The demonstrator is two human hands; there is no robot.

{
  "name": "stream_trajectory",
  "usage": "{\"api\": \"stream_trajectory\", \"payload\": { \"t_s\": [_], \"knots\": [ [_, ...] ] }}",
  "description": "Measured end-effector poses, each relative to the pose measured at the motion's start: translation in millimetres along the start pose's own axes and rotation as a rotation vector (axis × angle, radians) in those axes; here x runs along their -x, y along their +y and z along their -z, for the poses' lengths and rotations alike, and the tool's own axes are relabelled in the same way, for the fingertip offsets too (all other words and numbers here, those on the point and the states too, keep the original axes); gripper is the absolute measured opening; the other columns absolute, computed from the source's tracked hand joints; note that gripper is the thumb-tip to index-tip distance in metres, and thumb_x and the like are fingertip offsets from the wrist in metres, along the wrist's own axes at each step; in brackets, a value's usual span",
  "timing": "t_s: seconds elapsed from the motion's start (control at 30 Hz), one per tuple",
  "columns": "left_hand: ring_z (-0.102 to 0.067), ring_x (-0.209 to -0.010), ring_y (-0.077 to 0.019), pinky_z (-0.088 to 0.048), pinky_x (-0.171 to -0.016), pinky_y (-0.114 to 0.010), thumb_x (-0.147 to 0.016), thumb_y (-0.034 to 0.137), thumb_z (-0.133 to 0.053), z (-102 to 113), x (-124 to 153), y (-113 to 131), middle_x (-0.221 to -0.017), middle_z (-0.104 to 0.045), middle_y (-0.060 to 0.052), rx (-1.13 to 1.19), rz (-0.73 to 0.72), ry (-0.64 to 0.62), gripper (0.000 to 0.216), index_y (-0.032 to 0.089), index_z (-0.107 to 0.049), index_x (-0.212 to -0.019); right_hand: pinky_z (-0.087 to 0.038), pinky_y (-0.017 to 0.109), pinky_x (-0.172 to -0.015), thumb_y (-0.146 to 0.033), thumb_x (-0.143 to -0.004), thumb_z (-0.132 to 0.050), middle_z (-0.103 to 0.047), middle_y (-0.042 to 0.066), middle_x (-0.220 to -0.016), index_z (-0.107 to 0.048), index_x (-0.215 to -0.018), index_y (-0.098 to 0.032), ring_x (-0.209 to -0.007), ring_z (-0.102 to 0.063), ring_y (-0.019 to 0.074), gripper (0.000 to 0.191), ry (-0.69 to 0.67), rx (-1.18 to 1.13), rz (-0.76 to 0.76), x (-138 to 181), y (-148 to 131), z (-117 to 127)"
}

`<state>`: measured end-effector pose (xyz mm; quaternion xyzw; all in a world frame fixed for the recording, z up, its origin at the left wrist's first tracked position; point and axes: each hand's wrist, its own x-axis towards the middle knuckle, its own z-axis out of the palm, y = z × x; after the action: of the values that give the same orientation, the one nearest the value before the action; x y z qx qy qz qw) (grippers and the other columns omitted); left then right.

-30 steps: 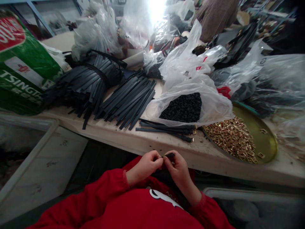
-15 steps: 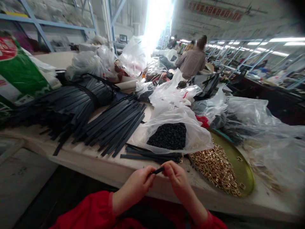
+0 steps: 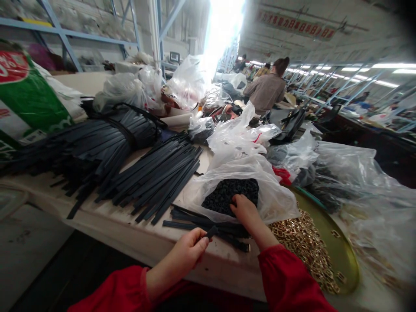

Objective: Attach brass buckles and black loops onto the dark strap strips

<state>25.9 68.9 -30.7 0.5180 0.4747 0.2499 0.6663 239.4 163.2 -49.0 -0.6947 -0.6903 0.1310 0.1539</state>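
My left hand point(image 3: 186, 253) is closed near the table's front edge, pinching the end of a thin black strap point(image 3: 211, 232). My right hand point(image 3: 245, 211) reaches into an open clear plastic bag point(image 3: 276, 199) and rests with curled fingers on the heap of small black loops point(image 3: 227, 193) inside it; whether it holds one I cannot tell. A few finished black straps point(image 3: 195, 221) lie on the table just in front of the bag, between my hands.
A fan of loose black straps point(image 3: 159, 177) and a tied bundle point(image 3: 97, 143) lie left. A brass tray point(image 3: 341, 255) of gold buckles point(image 3: 302, 242) sits right. Plastic bags crowd the back, a green sack point(image 3: 26, 99) stands far left, and a person point(image 3: 266, 89) sits beyond.
My right hand has let go of the strap and moved forward into the bag of black loops. The left hand keeps the strap. The view has lifted from my lap toward the table.
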Motion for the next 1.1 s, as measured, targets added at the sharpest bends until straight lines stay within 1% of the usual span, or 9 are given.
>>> {"api": "stream_trajectory", "payload": {
  "t_s": [0.2, 0.33, 0.43, 0.5, 0.6, 0.67, 0.83, 1.0, 1.1],
  "knots": [
    [-0.03, -0.038, -0.0067, -0.023, -0.035, -0.018, -0.077, 0.039, -0.041, -8, 4, -1, -0.049, -0.035, 0.009, -0.025, -0.039, 0.01, 0.023, 0.017, -0.047, -0.079, -0.034, 0.028, -0.068, -0.016, -0.066, -0.057, -0.051, 0.0, -0.068, -0.051, -0.062, -0.019, -0.071, -0.049, 0.0163, 0.008, 0.045, -0.198, -0.021, -4, 8, 6],
    [-0.038, -0.046, -0.0082, -0.03, -0.044, -0.019, -0.079, 0.037, -0.043, -2, 11, 10, -0.055, -0.04, 0.007, -0.122, -0.167, 0.09, 0.022, 0.017, -0.05, -0.075, -0.036, 0.028, -0.063, -0.032, -0.071, -0.053, -0.048, -0.001, -0.064, -0.048, -0.066, -0.02, -0.065, -0.047, 0.0164, 0.014, 0.082, -0.419, -0.046, 7, 3, 20],
    [-0.04, -0.052, -0.009, -0.032, -0.049, -0.02, -0.082, 0.038, -0.042, 0, 12, 23, -0.056, -0.042, 0.006, -0.193, -0.279, 0.158, 0.025, 0.016, -0.052, -0.075, -0.039, 0.027, -0.056, -0.047, -0.078, -0.041, -0.048, -0.001, -0.063, -0.046, -0.075, -0.021, -0.06, -0.048, 0.0154, 0.027, 0.013, -0.609, -0.038, 33, -12, 30],
    [-0.039, -0.051, -0.0088, -0.03, -0.048, -0.02, -0.083, 0.037, -0.042, -1, 12, 31, -0.055, -0.041, 0.006, -0.201, -0.321, 0.162, 0.025, 0.016, -0.054, -0.077, -0.04, 0.026, -0.055, -0.051, -0.081, -0.036, -0.049, -0.001, -0.064, -0.045, -0.078, -0.021, -0.058, -0.048, 0.0139, 0.031, -0.061, -0.759, -0.03, 56, -27, 33],
    [-0.04, -0.053, -0.0086, -0.031, -0.051, -0.02, -0.083, 0.035, -0.042, -5, 13, 37, -0.058, -0.045, 0.006, -0.231, -0.386, 0.165, 0.023, 0.017, -0.055, -0.078, -0.037, 0.023, -0.054, -0.05, -0.079, -0.046, -0.047, -0.003, -0.062, -0.046, -0.076, -0.021, -0.056, -0.043, 0.0108, 0.029, -0.206, -1.133, -0.065, 87, -49, 30],
    [-0.042, -0.057, -0.0091, -0.031, -0.054, -0.02, -0.083, 0.032, -0.042, -7, 16, 36, -0.062, -0.049, 0.005, -0.303, -0.403, 0.18, 0.021, 0.017, -0.056, -0.077, -0.035, 0.022, -0.055, -0.047, -0.077, -0.054, -0.047, -0.004, -0.061, -0.048, -0.073, -0.02, -0.056, -0.042, 0.0096, 0.027, -0.249, -1.3, -0.096, 101, -58, 26],
    [-0.042, -0.056, -0.0094, -0.029, -0.053, -0.021, -0.082, 0.03, -0.043, -4, 26, 26, -0.059, -0.047, 0.006, -0.445, -0.369, 0.183, 0.021, 0.017, -0.055, -0.071, -0.035, 0.024, -0.059, -0.045, -0.077, -0.056, -0.051, -0.002, -0.062, -0.053, -0.074, -0.019, -0.059, -0.043, 0.011, 0.026, -0.201, -1.284, -0.092, 115, -64, 15],
    [-0.046, -0.063, -0.0105, -0.034, -0.058, -0.02, -0.082, 0.031, -0.043, -3, 26, 24, -0.068, -0.052, 0.003, -0.26, -0.347, 0.194, 0.021, 0.015, -0.056, -0.078, -0.033, 0.023, -0.054, -0.046, -0.077, -0.056, -0.047, -0.002, -0.063, -0.052, -0.076, -0.02, -0.056, -0.04, 0.0105, 0.027, -0.298, -1.471, -0.161, 122, -68, 6],
    [-0.044, -0.061, -0.01, -0.034, -0.055, -0.02, -0.08, 0.034, -0.046, -3, 26, 25, -0.066, -0.051, 0.003, -0.242, -0.323, 0.143, 0.022, 0.014, -0.057, -0.078, -0.033, 0.022, -0.054, -0.045, -0.078, -0.056, -0.045, -0.003, -0.062, -0.051, -0.077, -0.02, -0.056, -0.039, 0.0102, 0.026, -0.314, -1.42, -0.152, 125, -70, 5]
  ]
}}
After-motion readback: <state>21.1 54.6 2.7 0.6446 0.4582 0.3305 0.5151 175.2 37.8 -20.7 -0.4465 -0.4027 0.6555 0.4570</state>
